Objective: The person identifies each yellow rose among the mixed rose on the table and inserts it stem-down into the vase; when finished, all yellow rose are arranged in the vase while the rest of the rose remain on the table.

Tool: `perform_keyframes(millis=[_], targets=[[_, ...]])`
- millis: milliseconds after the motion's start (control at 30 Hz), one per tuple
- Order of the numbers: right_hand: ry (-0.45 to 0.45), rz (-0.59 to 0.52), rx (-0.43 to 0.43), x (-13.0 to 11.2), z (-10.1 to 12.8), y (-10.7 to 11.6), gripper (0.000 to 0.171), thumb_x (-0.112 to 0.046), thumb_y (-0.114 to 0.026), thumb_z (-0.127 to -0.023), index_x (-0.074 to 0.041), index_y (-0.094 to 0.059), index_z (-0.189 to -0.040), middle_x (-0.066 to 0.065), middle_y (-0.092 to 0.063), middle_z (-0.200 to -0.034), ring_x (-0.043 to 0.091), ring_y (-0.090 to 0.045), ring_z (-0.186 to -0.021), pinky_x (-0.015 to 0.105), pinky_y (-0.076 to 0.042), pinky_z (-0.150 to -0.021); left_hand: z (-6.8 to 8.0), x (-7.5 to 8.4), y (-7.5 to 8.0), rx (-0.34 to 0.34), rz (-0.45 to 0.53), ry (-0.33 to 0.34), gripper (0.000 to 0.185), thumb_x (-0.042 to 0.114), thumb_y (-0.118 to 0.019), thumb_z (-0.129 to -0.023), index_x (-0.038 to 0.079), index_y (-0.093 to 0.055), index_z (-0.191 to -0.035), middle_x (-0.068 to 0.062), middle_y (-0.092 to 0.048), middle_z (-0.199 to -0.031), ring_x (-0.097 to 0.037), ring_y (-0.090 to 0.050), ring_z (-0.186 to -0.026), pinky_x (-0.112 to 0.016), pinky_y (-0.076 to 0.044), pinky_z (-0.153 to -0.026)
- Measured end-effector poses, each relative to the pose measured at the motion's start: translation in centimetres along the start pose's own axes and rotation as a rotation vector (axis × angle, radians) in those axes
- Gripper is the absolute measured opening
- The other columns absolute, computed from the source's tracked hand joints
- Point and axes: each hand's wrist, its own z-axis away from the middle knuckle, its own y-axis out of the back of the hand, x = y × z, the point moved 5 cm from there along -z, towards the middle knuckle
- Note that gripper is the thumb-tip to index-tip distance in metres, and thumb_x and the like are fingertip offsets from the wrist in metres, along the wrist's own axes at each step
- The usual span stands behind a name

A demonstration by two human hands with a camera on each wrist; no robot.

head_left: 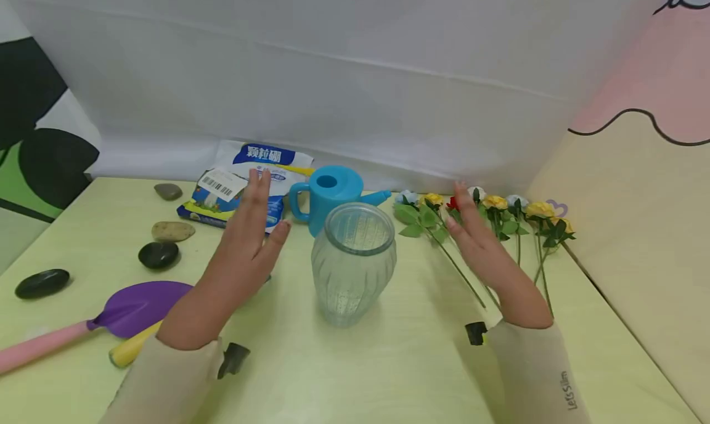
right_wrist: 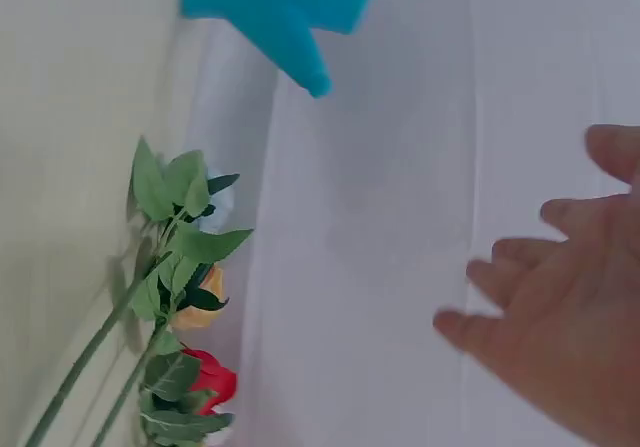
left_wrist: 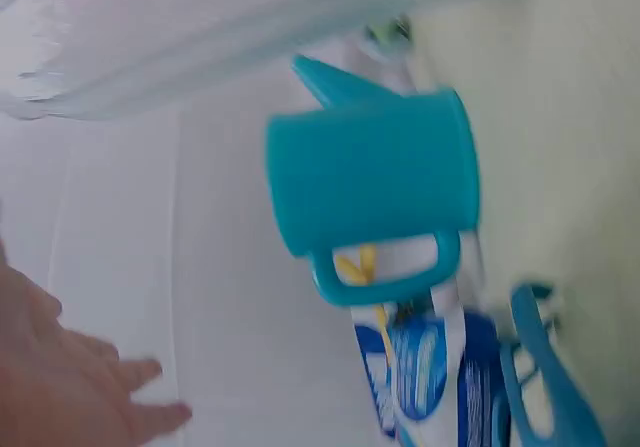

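Note:
A clear ribbed glass vase [head_left: 353, 261] stands upright in the middle of the yellow-green table [head_left: 355, 375]. My left hand [head_left: 249, 233] hovers to its left with straight fingers, holding nothing. My right hand [head_left: 478, 245] hovers to its right, also flat and empty, above the flower stems. Neither hand touches the vase. Behind the vase is a blue watering can [head_left: 330, 193] [left_wrist: 375, 187], whose spout [right_wrist: 300, 57] shows in the right wrist view. Artificial roses [head_left: 493, 211] [right_wrist: 185, 297] lie at the back right. The left hand [left_wrist: 70, 377] and right hand [right_wrist: 560, 327] show spread fingers in the wrist views.
A blue and white bag [head_left: 244, 187] [left_wrist: 430, 367] leans against the white backdrop. Several stones [head_left: 159, 254] lie at the left. A purple scoop with a pink handle [head_left: 111, 316] and a yellow tool [head_left: 133, 347] lie near my left forearm. A pink and cream wall [head_left: 638, 214] bounds the right.

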Motion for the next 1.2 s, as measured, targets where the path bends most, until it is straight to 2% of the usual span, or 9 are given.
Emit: perform_keyframes(millis=[67, 133, 200, 267, 433, 533, 767, 933, 1200], targets=[[0.026, -0.173, 0.004, 0.7, 0.2, 1.2, 0.055, -0.031, -0.032, -0.102, -0.027, -0.005, -0.149, -0.003, -0.003, -0.154, 0.016, -0.003, -0.14, 0.052, -0.009, -0.11, 0.1, 0.5, 0.0, -0.044, 0.232, -0.036, 0.069, 0.046, -0.035, -0.098, 0.024, 0.006, -0.149, 0.0, 0.007, -0.155, -0.028, -0.001, -0.14, -0.066, -0.008, -0.104], [0.027, -0.299, -0.007, 1.9, 0.1, 2.0, 0.051, -0.031, -0.037, -0.101, -0.022, -0.019, -0.148, 0.002, -0.023, -0.151, 0.016, -0.023, -0.136, 0.044, -0.021, -0.11, 0.2, 0.9, -0.3, -0.098, 0.422, -0.091, 0.075, 0.051, -0.04, -0.095, 0.023, 0.003, -0.149, -0.002, 0.001, -0.155, -0.027, -0.004, -0.14, -0.064, -0.01, -0.105], [-0.012, -0.369, -0.036, 3.6, -0.4, 2.4, 0.049, -0.03, -0.044, -0.099, -0.015, -0.034, -0.144, 0.008, -0.039, -0.143, 0.018, -0.042, -0.126, 0.035, -0.035, -0.103, 0.3, 1.2, -0.7, -0.153, 0.557, -0.146, 0.081, 0.053, -0.046, -0.091, 0.019, -0.002, -0.15, -0.005, -0.006, -0.155, -0.029, -0.01, -0.139, -0.062, -0.014, -0.105], [-0.08, -0.381, -0.079, 5.6, -1.1, 2.5, 0.047, -0.027, -0.051, -0.096, -0.008, -0.043, -0.138, 0.014, -0.047, -0.135, 0.022, -0.053, -0.116, 0.033, -0.043, -0.096, 0.4, 1.4, -1.2, -0.208, 0.626, -0.177, 0.086, 0.051, -0.054, -0.088, 0.016, -0.006, -0.15, -0.006, -0.007, -0.154, -0.029, -0.013, -0.139, -0.059, -0.017, -0.106], [-0.283, -0.227, -0.155, 10.6, -2.5, 2.3, 0.043, -0.016, -0.057, -0.092, -0.003, -0.049, -0.132, 0.018, -0.051, -0.13, 0.027, -0.057, -0.11, 0.045, -0.045, -0.093, 0.7, 1.5, -2.4, -0.3, 0.61, -0.139, 0.096, 0.036, -0.072, -0.08, 0.017, -0.009, -0.15, -0.005, -0.013, -0.154, -0.029, -0.018, -0.138, -0.055, -0.028, -0.103], [-0.338, -0.113, -0.174, 12.2, -3.1, 2.2, 0.04, -0.011, -0.057, -0.092, 0.001, -0.051, -0.129, 0.021, -0.054, -0.125, 0.029, -0.059, -0.104, 0.047, -0.047, -0.088, 0.6, 1.5, -3.0, -0.324, 0.578, -0.088, 0.1, 0.028, -0.077, -0.075, 0.02, -0.011, -0.15, -0.007, -0.016, -0.153, -0.031, -0.02, -0.137, -0.053, -0.033, -0.101], [-0.394, 0.023, -0.241, 13.5, -4.0, 1.7, 0.034, -0.01, -0.056, -0.091, 0.0, -0.057, -0.123, 0.02, -0.057, -0.119, 0.028, -0.06, -0.097, 0.041, -0.051, -0.08, 0.4, 1.5, -3.9, -0.351, 0.535, -0.006, 0.104, 0.026, -0.081, -0.072, 0.024, -0.012, -0.149, -0.006, -0.023, -0.151, -0.032, -0.023, -0.136, -0.051, -0.039, -0.097], [-0.414, 0.04, -0.266, 14.0, -4.4, 0.9, 0.032, -0.009, -0.058, -0.091, 0.0, -0.059, -0.121, 0.017, -0.06, -0.115, 0.024, -0.06, -0.094, 0.037, -0.052, -0.077, 0.2, 1.3, -4.3, -0.349, 0.511, 0.056, 0.099, 0.029, -0.081, -0.071, 0.027, -0.018, -0.148, -0.003, -0.03, -0.148, -0.031, -0.026, -0.135, -0.049, -0.042, -0.094], [-0.399, 0.032, -0.267, 13.9, -4.7, 0.4, 0.029, -0.004, -0.06, -0.088, 0.003, -0.062, -0.116, 0.018, -0.061, -0.111, 0.02, -0.06, -0.084, 0.034, -0.053, -0.073, 0.1, 1.1, -4.2, -0.356, 0.502, 0.121, 0.094, 0.027, -0.08, -0.072, 0.021, -0.024, -0.147, -0.005, -0.031, -0.148, -0.031, -0.028, -0.134, -0.046, -0.044, -0.093]])
